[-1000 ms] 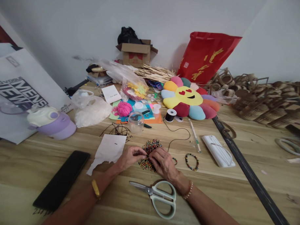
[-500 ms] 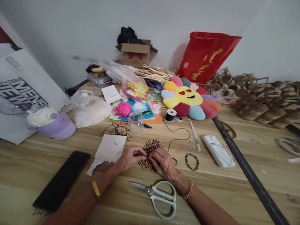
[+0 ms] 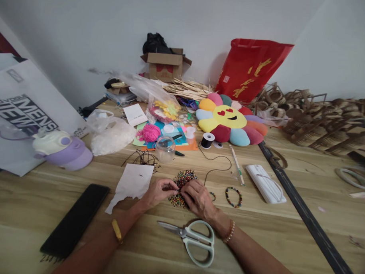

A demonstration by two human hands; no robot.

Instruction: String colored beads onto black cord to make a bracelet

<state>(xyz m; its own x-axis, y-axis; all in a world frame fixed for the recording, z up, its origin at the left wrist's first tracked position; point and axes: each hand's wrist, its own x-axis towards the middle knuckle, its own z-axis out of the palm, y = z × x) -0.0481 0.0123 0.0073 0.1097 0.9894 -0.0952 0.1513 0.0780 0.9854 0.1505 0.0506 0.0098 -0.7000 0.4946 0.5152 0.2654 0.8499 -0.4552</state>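
Note:
My left hand (image 3: pixel 157 193) is closed in a pinch, thumb and forefinger on a tiny dark bead at the near side of a pile of multicoloured beads (image 3: pixel 184 177). Fingertips almost touching it, my right hand (image 3: pixel 200 198) is closed too, bent over the pile and hiding part of it. Black cord (image 3: pixel 219 168) runs from a spool (image 3: pixel 207 140) to behind the right hand. By that hand's outer edge a short beaded strand (image 3: pixel 212 196) shows. A finished-looking bead bracelet (image 3: pixel 233 197) lies farther right. Scissors (image 3: pixel 191 237) lie between my forearms.
Left are a torn white paper (image 3: pixel 133 182), a black phone (image 3: pixel 74 219) and a purple-white bottle (image 3: pixel 62 148). Beyond the beads stand a clear jar (image 3: pixel 165 149), pink yarn (image 3: pixel 149 133) and a flower cushion (image 3: pixel 231 118). A white power bank (image 3: pixel 265 184) and small baskets (image 3: pixel 317 125) are right.
Both hands stay at the bead pile, with only a slight shift of the fingers. Everything else on the table looks the same.

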